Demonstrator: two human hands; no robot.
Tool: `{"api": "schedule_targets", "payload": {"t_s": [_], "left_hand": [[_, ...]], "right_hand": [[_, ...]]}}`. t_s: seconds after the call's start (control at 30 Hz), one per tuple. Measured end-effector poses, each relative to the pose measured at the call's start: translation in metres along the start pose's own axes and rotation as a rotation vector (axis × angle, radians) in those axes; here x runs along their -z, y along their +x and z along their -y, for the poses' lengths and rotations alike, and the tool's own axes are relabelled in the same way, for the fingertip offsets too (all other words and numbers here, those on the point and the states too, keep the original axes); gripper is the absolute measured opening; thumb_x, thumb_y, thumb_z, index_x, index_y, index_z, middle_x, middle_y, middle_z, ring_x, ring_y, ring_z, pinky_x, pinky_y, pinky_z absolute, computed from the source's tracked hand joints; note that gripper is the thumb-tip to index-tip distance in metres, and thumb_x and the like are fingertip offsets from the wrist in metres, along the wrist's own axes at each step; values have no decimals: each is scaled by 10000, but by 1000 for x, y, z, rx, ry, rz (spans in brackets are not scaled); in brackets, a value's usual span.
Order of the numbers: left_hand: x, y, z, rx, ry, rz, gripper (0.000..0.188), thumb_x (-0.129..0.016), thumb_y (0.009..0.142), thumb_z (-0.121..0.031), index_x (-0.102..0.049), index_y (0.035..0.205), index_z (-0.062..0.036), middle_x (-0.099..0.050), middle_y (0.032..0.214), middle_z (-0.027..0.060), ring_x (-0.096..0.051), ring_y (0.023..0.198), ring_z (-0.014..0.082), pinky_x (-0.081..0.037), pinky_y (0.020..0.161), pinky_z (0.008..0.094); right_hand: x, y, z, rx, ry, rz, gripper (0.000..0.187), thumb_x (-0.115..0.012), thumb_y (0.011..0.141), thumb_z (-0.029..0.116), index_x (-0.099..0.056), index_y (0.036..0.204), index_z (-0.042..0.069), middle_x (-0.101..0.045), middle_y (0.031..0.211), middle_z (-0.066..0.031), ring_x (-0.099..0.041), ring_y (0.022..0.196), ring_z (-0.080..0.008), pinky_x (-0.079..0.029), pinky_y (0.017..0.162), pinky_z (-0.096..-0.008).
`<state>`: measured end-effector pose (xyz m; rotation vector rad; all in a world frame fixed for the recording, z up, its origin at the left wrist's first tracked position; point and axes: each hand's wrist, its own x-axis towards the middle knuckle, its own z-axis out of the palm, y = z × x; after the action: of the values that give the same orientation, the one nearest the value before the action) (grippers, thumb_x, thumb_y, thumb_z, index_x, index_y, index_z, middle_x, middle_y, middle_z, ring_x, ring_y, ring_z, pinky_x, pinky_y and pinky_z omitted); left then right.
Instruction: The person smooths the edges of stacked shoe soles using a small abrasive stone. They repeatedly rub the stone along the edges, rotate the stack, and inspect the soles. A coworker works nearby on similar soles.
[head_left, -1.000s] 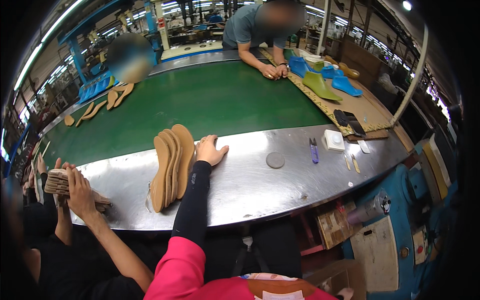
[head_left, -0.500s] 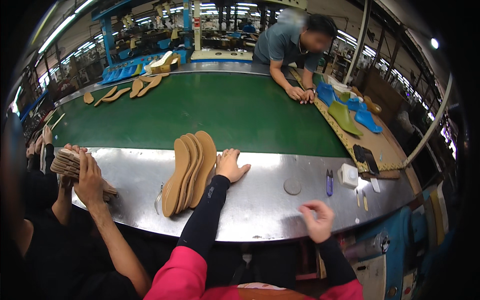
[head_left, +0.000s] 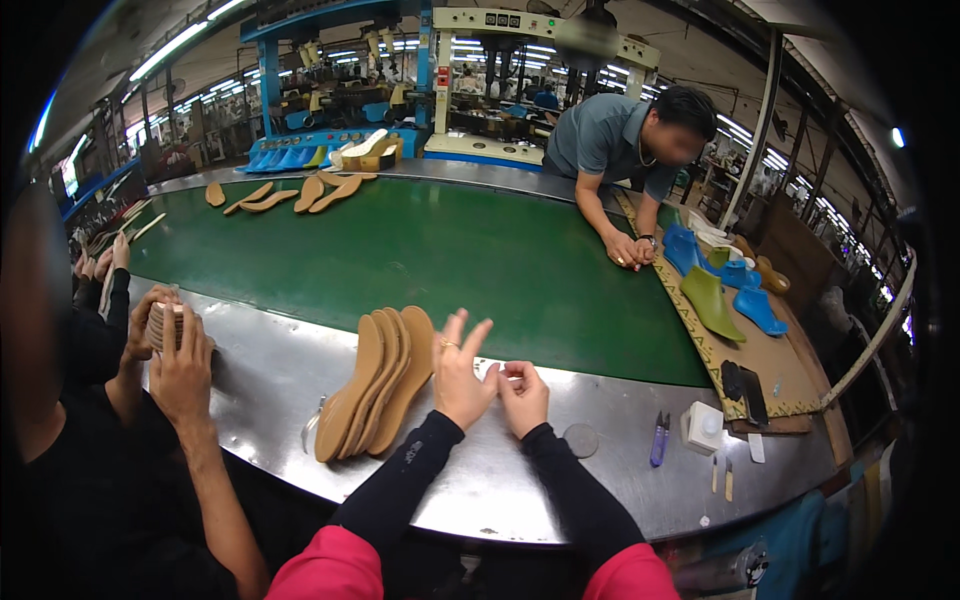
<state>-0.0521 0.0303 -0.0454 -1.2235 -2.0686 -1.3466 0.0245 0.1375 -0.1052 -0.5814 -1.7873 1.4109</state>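
Over the metal table edge (head_left: 270, 345) my two hands meet. My left hand (head_left: 463, 383) has its fingers spread upward and holds nothing I can see. Its thumb comes up against my right hand (head_left: 523, 400), whose fingertips are pinched together; whatever may be between them is too small to make out. Just left of my left hand stands a fanned group of tan insoles (head_left: 345, 400), several of them leaning together, not held. A round grey disc (head_left: 581, 440) lies beside my right forearm.
Purple snips (head_left: 660, 440), a white square bottle (head_left: 702, 427) and small blades (head_left: 728, 482) lie to the right. Blue and green shoe lasts (head_left: 710, 303) rest on a board. Across the green belt (head_left: 450, 250) a person leans; at left another person's hands grip an insole stack (head_left: 165, 328).
My left hand has lifted off the table beside the insoles. My right hand has come in from the right to meet it. The view has shifted, and the left neighbour's stack has turned.
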Motion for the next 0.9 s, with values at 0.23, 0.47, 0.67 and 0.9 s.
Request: {"api": "schedule_targets", "payload": {"t_s": [0.23, 0.47, 0.67, 0.9], "left_hand": [[44, 29, 4, 401, 651, 224, 1275, -918, 548, -351, -140, 1543, -177, -89, 1573, 293, -81, 1452, 496, -107, 1082, 725], [82, 28, 35, 552, 636, 454, 1256, -849, 573, -369, -98, 1543, -99, -311, 1467, 322, -394, 1310, 487, -383, 1007, 603], [109, 27, 65, 638, 555, 433, 1194, -798, 627, -376, -98, 1518, -1, -657, 1087, 282, -646, 982, 428, -518, 867, 431], [119, 43, 37, 341, 372, 340, 1040, -806, 636, -314, -256, 1460, 4, -659, 1084, 274, -651, 1020, 403, -518, 900, 421]], "right_hand": [[4, -4, -2, 131, -152, 112, 236, -700, 788, 41, -613, 1005, 0, -666, 947, -125, -660, 702, -173, -534, 654, -288], [5, -7, 0, 168, -147, 144, 264, -693, 791, 48, -596, 1032, 4, -650, 969, -137, -659, 725, -192, -528, 681, -309], [5, -8, 2, 195, -130, 144, 284, -695, 786, 55, -589, 1045, 3, -641, 975, -139, -655, 720, -199, -524, 678, -317], [8, -7, 11, 15, -38, 187, 330, -713, 840, 126, -577, 1115, 4, -648, 1023, -112, -642, 763, -139, -516, 681, -272]]}}
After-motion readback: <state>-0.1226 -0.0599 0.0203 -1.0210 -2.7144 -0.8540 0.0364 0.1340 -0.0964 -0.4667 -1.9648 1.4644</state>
